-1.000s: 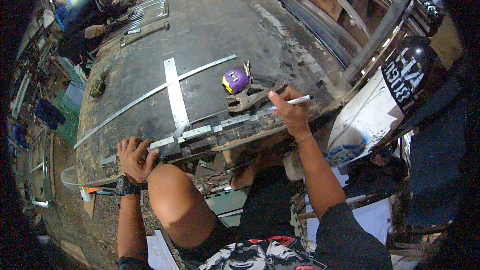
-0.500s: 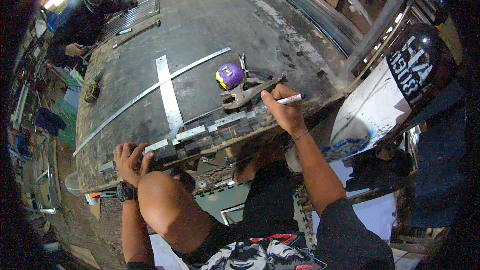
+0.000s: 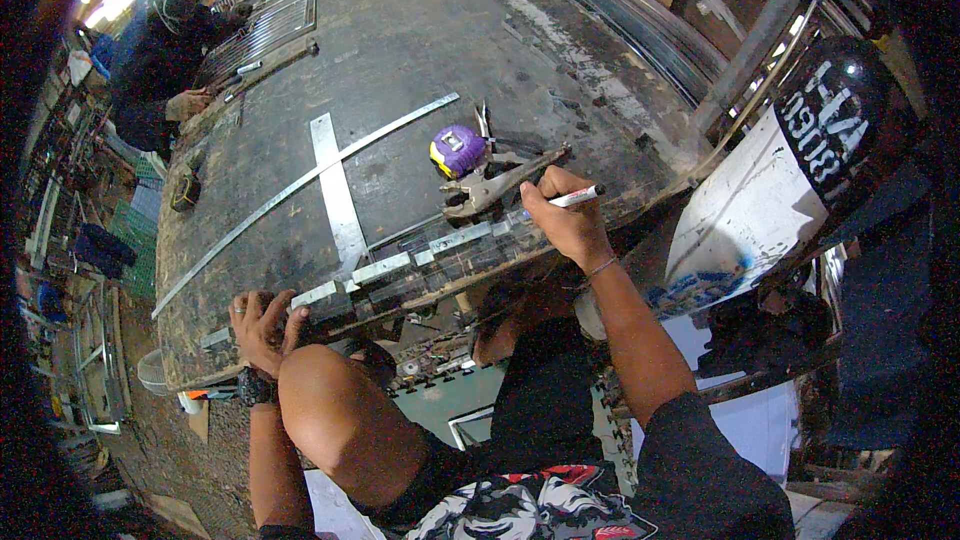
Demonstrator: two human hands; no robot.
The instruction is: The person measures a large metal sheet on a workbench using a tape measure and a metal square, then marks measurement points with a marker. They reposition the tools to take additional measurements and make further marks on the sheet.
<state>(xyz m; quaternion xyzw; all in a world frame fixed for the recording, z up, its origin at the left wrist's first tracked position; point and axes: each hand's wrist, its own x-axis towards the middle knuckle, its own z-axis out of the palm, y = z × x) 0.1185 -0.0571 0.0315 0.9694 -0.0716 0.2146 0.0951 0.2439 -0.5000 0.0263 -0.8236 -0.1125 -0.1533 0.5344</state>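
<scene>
My right hand (image 3: 568, 215) is closed round a white marker (image 3: 578, 197) with a dark rear end. Its tip is down by the right end of a notched metal strip (image 3: 383, 268), which lies along the table's near edge. Bent over the strip's left part, the fingers of my left hand (image 3: 262, 332) press on it, thumb set apart. Just beyond the strip lie grey locking pliers (image 3: 480, 194), close to my right hand. A purple and yellow tape measure (image 3: 458, 151) sits behind them. A wide flat metal bar (image 3: 338, 195) and a long thin one (image 3: 270, 202) cross on the table.
The dark worktable (image 3: 420, 50) stretches away from me. At its far left a person in dark clothing (image 3: 165, 65) works beside a metal grille (image 3: 275, 15). Another tape measure (image 3: 186, 190) lies at the left edge. A black and white cylinder (image 3: 745, 210) stands at the right.
My hands, the marker and the strip stay almost in place. The other person's near hand has moved right and farther along the table edge. The view has shifted slightly.
</scene>
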